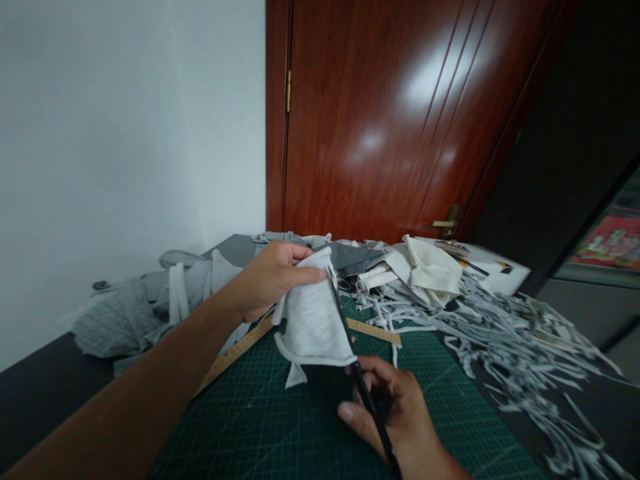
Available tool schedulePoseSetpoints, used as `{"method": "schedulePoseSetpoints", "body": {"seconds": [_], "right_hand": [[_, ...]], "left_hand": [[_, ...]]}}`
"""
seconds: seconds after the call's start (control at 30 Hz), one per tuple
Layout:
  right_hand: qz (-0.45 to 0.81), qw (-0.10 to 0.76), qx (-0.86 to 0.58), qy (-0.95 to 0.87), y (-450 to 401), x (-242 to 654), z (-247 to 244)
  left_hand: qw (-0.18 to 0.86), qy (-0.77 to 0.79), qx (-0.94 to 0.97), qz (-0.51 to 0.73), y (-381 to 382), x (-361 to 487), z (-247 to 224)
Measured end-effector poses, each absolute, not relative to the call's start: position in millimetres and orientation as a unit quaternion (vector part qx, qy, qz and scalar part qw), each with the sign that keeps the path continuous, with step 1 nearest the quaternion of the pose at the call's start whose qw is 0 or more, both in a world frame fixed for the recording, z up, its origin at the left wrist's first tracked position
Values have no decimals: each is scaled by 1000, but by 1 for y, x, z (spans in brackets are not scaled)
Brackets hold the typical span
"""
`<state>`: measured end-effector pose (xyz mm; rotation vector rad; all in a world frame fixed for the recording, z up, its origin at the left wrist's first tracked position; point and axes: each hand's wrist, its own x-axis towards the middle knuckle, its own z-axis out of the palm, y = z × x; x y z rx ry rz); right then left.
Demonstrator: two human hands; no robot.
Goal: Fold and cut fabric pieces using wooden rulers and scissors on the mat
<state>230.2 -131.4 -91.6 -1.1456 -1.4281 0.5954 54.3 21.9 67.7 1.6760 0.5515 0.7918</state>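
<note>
Now, with the pale grey cloth as the centre of the dial, the left hand came in from ten o'clock, thumb and fingers pinching the cloth's upper corner! That cloth hung over the green cutting mat, its lower edge curled into a roll, with a little pointed flap dangling at seven o'clock. Over between four and five, the right hand had its fingers curled about a black tool, which looked like scissors seen edge-on, and the slim end ran right up along the cloth's three o'clock side! Whether its blades were parted, you could not tell.

And around them? A wooden ruler slanted out at eight o'clock; another stretch of wooden ruler poked out just past three, and any join lay hidden behind the cloth. What a tangle of grey strips sprawled between three and four on the dark table! Cream cloth crumpled between two and three, a grey heap slumped at nine, and a reddish-brown door stood at one.
</note>
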Motion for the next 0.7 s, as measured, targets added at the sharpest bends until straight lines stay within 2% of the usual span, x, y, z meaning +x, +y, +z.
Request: {"method": "schedulePoseSetpoints", "body": {"seconds": [0.7], "right_hand": [[152, 551, -520, -635, -134, 230, -77]], "left_hand": [[614, 213, 673, 353, 29, 52, 68]]}}
